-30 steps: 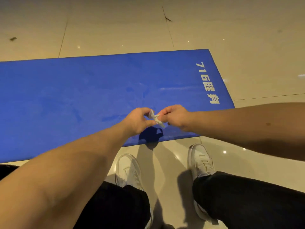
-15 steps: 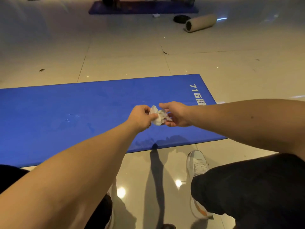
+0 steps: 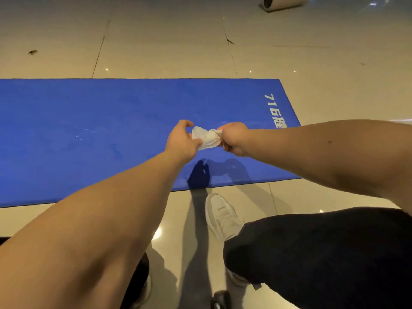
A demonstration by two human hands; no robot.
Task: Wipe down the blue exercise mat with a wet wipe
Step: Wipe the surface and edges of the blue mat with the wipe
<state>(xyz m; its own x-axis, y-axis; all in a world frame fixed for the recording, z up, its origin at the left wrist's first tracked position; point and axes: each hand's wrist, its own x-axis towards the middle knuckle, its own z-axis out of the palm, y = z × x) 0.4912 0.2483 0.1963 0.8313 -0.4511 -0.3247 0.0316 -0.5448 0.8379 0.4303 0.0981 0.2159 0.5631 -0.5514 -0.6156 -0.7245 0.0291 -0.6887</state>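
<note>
Head view: wet wipe now wider

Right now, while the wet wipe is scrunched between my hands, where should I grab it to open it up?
Probably the wide, fanned left edge of the wet wipe, taken from the left by your left hand. Your right hand pinches the twisted narrow end, so pulling the fanned edge away should spread it above the blue mat.

Warm, dim overhead light is mirrored as small glints on the glossy floor; soft arm shadows are cast across the blue exercise mat; edges are bowed.
</note>
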